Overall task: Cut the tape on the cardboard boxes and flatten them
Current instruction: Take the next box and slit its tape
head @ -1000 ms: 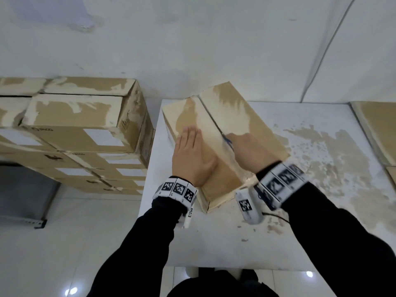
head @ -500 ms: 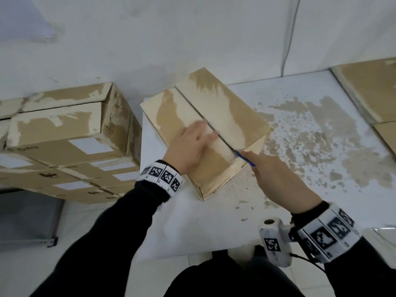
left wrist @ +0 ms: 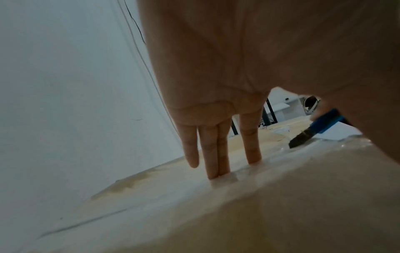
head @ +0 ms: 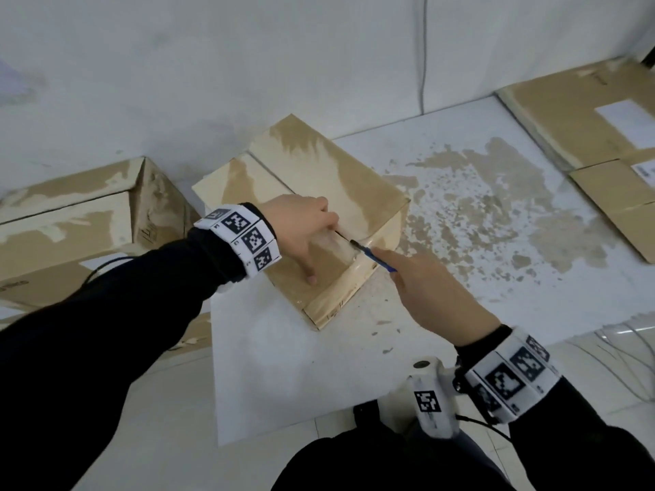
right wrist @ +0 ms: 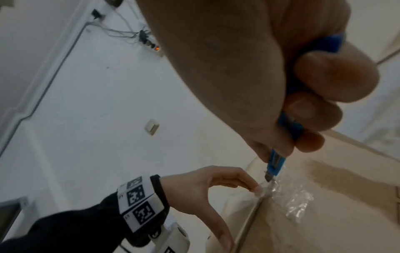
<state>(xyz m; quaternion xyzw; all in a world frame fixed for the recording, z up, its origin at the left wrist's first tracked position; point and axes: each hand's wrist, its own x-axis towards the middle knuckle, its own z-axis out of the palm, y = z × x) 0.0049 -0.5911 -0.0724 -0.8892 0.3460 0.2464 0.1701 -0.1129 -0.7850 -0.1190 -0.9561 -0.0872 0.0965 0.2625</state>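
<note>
On white table (head: 319, 366), cardboard box (head: 340, 186) sits near the wall; my left hand (head: 301, 235) presses straight fingers (left wrist: 216, 154) at its seam, right hand (head: 436, 295) grips blue cutter (head: 372, 255), blade at tape (right wrist: 298, 202).

The worn white table (head: 460, 249) carries a taped cardboard box (head: 340, 178) and flattened cardboard (head: 574, 111).

Left hand (left wrist: 227, 85) filling the upper frame, palm seen from below, straight fingers (left wrist: 213, 154) reaching down with tips pressed on the taped top of the cardboard box (left wrist: 259, 214). Glossy clear tape (left wrist: 227, 178) under the fingertips. At right, blue utility knife (left wrist: 320, 127), dark blade tip at the tape near the box edge. White wall (left wrist: 75, 85) at left, with a thin cable.
</note>
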